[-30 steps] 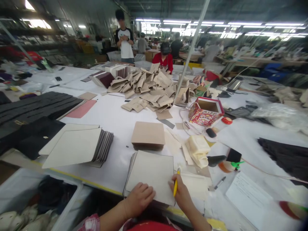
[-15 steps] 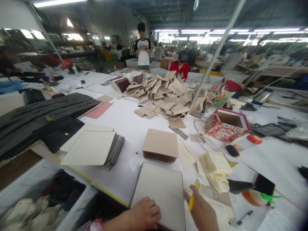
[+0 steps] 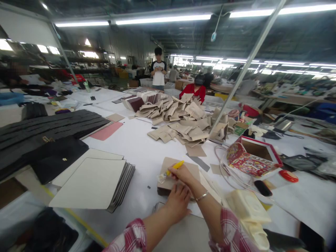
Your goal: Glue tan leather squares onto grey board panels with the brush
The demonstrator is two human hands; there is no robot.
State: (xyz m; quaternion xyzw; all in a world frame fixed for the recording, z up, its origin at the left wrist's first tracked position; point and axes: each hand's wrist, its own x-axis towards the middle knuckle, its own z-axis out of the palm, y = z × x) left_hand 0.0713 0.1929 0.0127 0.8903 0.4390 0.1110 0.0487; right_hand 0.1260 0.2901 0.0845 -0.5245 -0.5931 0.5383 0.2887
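My right hand [image 3: 183, 174] is closed around a yellow-handled tool [image 3: 175, 167], over the tan stack of flat pieces [image 3: 165, 167]. The tool's pale, clear-looking end points down to the left above the top piece; I cannot tell whether it touches. Just nearer to me, my left hand [image 3: 179, 202] lies with its fingers spread at the near edge of that stack. Under my forearms is a grey stack of panels [image 3: 187, 232], partly hidden. To the left, pale grey panels with dark edges [image 3: 89, 183] are piled a little unevenly.
Folded beige pieces [image 3: 181, 120] are heaped farther back. A slanted metal pole [image 3: 244, 70] rises on the right, near a red patterned box [image 3: 253, 157] and a red-lidded container [image 3: 288, 176]. Black pieces [image 3: 56, 157] lie left. A person in red [image 3: 193, 91] sits across the table.
My right hand has carried the yellow-handled tool left and away from me, over the tan stack. My left hand has moved forward from the grey stack. The view has tilted up.
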